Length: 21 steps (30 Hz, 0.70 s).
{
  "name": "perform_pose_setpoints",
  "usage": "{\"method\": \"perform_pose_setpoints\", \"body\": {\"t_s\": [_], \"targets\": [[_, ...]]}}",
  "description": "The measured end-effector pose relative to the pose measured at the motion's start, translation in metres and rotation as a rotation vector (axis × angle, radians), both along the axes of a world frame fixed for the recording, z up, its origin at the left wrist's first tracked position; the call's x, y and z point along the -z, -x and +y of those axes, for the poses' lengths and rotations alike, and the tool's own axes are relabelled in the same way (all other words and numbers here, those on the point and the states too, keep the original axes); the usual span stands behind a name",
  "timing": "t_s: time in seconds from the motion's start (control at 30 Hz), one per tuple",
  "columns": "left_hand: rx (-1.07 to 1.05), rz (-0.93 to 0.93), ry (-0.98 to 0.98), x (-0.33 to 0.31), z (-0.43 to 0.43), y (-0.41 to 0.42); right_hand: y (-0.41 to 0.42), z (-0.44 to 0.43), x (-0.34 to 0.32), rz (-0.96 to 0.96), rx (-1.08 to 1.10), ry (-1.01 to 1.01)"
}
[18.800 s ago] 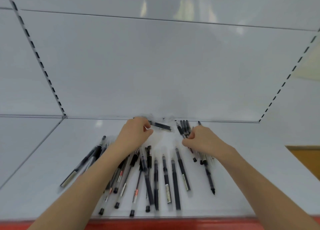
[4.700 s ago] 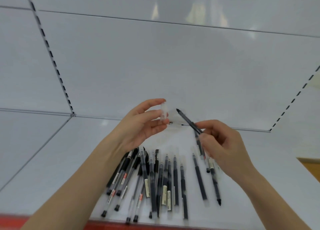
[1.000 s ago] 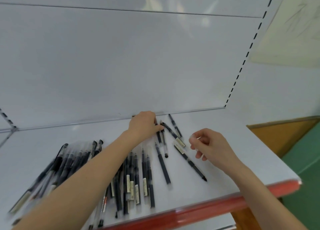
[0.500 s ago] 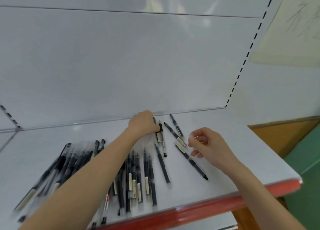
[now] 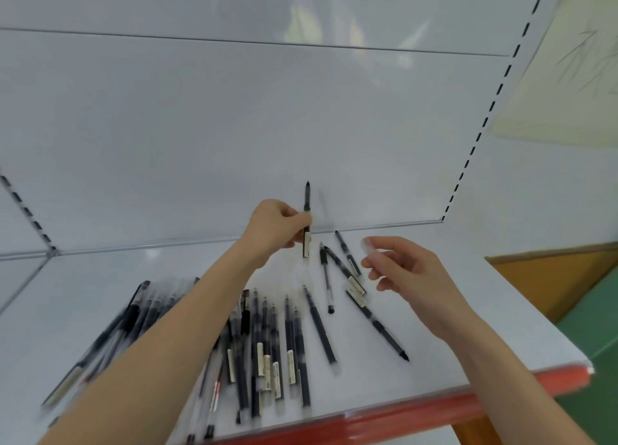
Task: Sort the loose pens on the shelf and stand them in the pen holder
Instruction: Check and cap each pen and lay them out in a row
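Back panel: white, upright, meets the shelf along a seam at the rear.

Shelf: white, flat, with a red front edge.

Loose pens: dark-barrelled, many with pale labels, lying flat on the shelf in a rough row at front centre, mostly end-on to the back panel. A further batch lies at the left, blurred. A few scattered pens lie crossed near the rear, just beside the right hand.

Left hand: raised near the rear seam, grip pinched on the held pen.

Right hand: raised above the scattered pens, fingers loosely curled, thumb and forefinger pinched on a small clear piece.

Held pen: upright, tip up, clear of the shelf, in front of the back panel, its labelled lower end showing below the fingers.

Clear piece: translucent, too blurred to identify.
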<state>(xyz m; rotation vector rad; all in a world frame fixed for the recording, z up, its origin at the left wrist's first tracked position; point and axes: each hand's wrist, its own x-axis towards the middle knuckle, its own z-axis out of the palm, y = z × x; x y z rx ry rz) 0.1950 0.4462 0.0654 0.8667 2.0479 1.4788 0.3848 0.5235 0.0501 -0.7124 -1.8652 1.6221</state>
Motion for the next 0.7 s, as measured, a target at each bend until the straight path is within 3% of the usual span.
{"method": "perform_pose_setpoints", "body": {"t_s": [0.13, 0.23, 0.33, 0.7], "targets": [[0.056, -0.147, -0.216, -0.019, -0.040, -0.025, 0.010, 0.002, -0.016, 0.059, 0.015, 0.002], [0.034, -0.118, -0.260, -0.017, -0.068, -0.037, 0.019, 0.003, -0.033, 0.158, 0.013, 0.081], [0.007, -0.015, -0.255, -0.015, -0.089, -0.041, 0.029, 0.003, -0.047, 0.196, -0.025, 0.031], [0.002, 0.102, -0.196, -0.016, -0.113, -0.045, 0.051, -0.011, -0.066, 0.002, -0.301, -0.296]]}}
